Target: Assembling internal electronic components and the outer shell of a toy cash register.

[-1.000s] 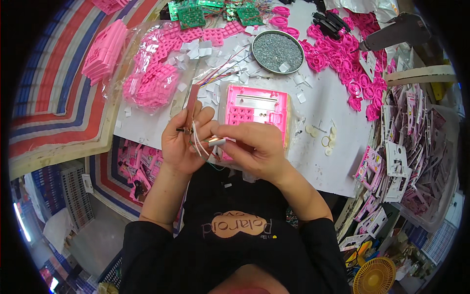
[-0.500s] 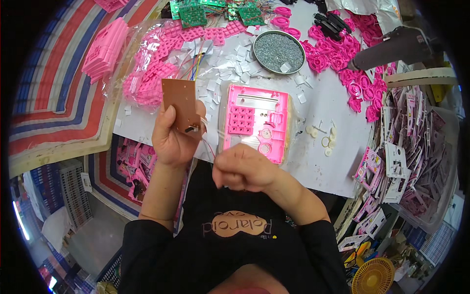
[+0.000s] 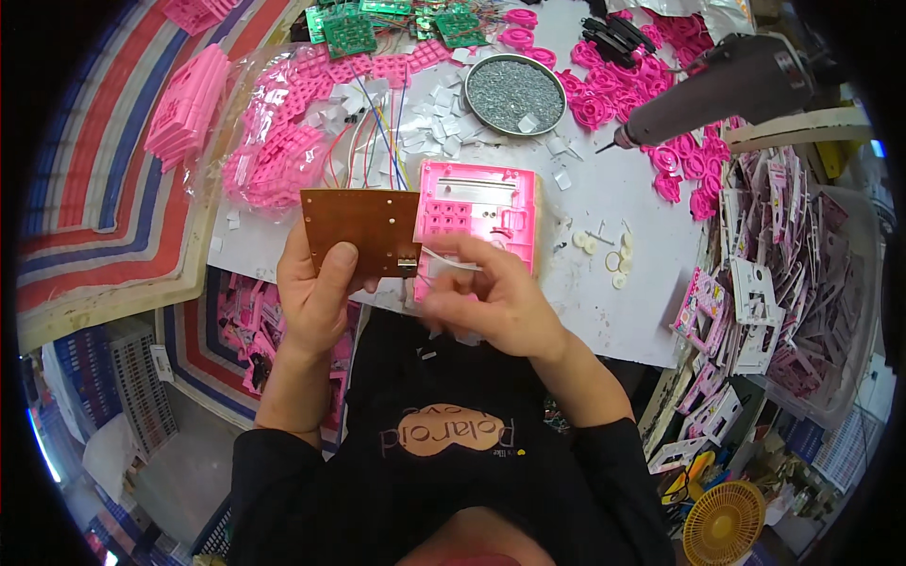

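Two hands of ours are over the near side of the table. With our left hand [image 3: 319,292] we grip a brown circuit board [image 3: 363,222], thumb pressed on its face, fingers behind it. The board is up in front of us, just left of a pink plastic case [image 3: 524,193] and partly overlapping it in our view. Coloured wires [image 3: 382,141] fan out beyond its far edge. Our right hand [image 3: 500,302] is at the board's right side, its fingers bent and partly blurred beside white wires [image 3: 448,260]; we cannot tell whether they are closed on them.

Beyond the case we have a round dish [image 3: 515,134] of small grey screws [image 3: 514,90]. Far right, a dark power screwdriver [image 3: 722,90] is above pink ring-shaped parts [image 3: 590,106]. Far left, we see a clear bag of pink keypads [image 3: 274,165].
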Demonstrator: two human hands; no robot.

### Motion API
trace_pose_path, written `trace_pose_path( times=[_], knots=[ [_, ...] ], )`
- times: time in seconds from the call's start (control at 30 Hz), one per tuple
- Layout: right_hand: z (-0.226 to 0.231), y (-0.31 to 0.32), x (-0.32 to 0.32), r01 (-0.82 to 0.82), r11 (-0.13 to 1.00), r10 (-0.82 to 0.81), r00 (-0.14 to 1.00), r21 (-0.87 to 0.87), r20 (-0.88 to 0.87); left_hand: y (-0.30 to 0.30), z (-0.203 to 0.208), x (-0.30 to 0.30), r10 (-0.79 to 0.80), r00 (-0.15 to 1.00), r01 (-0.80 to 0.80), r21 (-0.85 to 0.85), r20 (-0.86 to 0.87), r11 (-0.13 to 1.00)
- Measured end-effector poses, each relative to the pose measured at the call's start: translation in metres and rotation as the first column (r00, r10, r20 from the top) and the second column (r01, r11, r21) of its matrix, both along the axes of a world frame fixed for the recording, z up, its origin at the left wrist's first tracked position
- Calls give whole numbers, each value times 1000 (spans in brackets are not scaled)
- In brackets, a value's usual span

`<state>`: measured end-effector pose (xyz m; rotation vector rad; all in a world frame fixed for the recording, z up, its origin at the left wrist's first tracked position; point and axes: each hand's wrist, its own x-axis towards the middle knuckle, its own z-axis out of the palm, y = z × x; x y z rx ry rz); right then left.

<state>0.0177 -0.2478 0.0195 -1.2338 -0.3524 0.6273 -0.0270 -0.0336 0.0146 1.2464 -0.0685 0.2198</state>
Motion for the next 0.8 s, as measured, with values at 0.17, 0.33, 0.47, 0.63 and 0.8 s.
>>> trace_pose_path(
  times=[0.17,0.33,0.47,0.63,0.8],
  knots=[
    [7,-57,-18,-57,977,30,991,-207,-133,1,2,-17,-209,962,226,86,-174,970],
    [10,-138,-40,-289,817,173,948,-499,-266,-5,1,-39,-277,933,332,253,-230,909],
    [38,-106,-20,255,757,329,647,-602,688,-28,5,-30,-507,859,465,532,-76,708],
    [4,-55,-4,-196,946,249,949,-257,194,-42,-3,-34,-472,843,537,461,-260,706],
    [-6,-60,28,-66,983,72,997,-168,27,-15,-20,-27,-178,973,224,764,-145,605]
  ],
)
